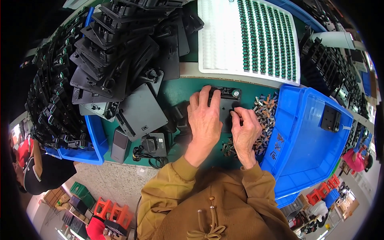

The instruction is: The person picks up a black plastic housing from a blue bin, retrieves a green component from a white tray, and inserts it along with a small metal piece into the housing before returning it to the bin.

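Note:
A black plastic housing (226, 114) lies on the green work surface in front of me, with a small round metallic part at its upper right corner. My left hand (205, 122) rests over its left side, fingers reaching to the upper edge and holding it. At the housing's right edge, my right hand (246, 130) is closed, thumb and forefinger together; what they pinch is too small to make out. A heap of small metal and brown parts (267, 111) lies beside and partly behind the right hand.
Stacked black housings (102, 78) fill the left, by a blue bin (96, 136). A white tray (220, 40) of green parts sits at the back. At right, another blue bin (306, 144) holds a black housing (331, 119). A corded power box (155, 145) lies front left.

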### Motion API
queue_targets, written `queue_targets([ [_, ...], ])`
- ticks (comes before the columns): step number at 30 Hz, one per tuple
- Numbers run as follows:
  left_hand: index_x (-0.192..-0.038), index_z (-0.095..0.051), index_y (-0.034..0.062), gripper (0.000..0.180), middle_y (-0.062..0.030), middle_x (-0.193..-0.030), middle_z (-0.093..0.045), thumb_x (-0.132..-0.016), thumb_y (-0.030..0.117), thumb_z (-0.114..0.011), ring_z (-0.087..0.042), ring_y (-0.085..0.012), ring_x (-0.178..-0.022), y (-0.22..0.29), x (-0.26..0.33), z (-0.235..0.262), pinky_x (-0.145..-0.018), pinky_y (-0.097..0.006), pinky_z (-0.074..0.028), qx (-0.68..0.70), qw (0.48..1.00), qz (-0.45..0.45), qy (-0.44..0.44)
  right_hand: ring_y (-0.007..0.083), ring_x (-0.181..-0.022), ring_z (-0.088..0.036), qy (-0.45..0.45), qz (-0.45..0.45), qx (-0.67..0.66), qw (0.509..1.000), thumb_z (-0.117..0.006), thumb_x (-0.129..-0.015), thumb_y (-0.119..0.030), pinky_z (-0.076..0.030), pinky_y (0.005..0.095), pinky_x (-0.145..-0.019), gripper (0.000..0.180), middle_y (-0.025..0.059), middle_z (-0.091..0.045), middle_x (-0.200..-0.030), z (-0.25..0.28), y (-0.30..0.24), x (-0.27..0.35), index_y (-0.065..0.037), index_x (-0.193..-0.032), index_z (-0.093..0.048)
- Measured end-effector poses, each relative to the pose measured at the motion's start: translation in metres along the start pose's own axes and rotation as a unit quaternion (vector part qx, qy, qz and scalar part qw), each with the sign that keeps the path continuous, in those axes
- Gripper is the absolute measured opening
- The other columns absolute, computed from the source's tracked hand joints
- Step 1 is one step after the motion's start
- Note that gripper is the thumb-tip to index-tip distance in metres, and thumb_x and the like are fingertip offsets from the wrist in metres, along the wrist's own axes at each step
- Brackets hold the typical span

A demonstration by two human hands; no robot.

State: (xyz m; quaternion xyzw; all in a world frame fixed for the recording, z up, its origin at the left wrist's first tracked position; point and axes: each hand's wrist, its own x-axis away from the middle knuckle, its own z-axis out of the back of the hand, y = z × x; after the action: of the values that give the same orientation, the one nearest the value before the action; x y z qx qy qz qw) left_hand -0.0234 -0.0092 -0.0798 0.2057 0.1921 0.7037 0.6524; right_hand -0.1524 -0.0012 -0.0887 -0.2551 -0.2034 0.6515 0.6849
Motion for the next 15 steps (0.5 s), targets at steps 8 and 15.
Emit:
queue_targets([
  [8, -0.127, -0.052, 0.0045, 0.080, -0.0154, -0.135, -0.045, -0.052, -0.006, -0.076, -0.047, -0.0391, -0.118, -0.001, 0.001, 0.001, -0.088, -0.047, -0.046, 0.004, 1.000, 0.000, -0.002, 0.0218, -0.064, -0.065, -0.014, 0.034, 0.010, 0.999, -0.074, -0.079, 0.000, -0.050, 0.0331, -0.058, 0.014, 0.0094, -0.064, -0.079, 0.007, 0.005, -0.001, -0.002, -0.092, -0.068],
  [15, -0.125, -0.057, 0.0044, 0.070, -0.0144, -0.134, -0.049, -0.059, -0.008, -0.072, -0.048, -0.0390, -0.117, 0.004, -0.002, 0.005, -0.093, -0.046, -0.046, 0.016, 1.000, 0.016, 0.001, 0.0310, -0.077, -0.063, -0.072, -0.033, 0.006, 0.997, -0.074, -0.076, -0.004, -0.050, 0.0406, -0.065, 0.018, 0.0084, -0.063, -0.082, 0.015, -0.002, -0.007, -0.008, -0.093, -0.068],
])
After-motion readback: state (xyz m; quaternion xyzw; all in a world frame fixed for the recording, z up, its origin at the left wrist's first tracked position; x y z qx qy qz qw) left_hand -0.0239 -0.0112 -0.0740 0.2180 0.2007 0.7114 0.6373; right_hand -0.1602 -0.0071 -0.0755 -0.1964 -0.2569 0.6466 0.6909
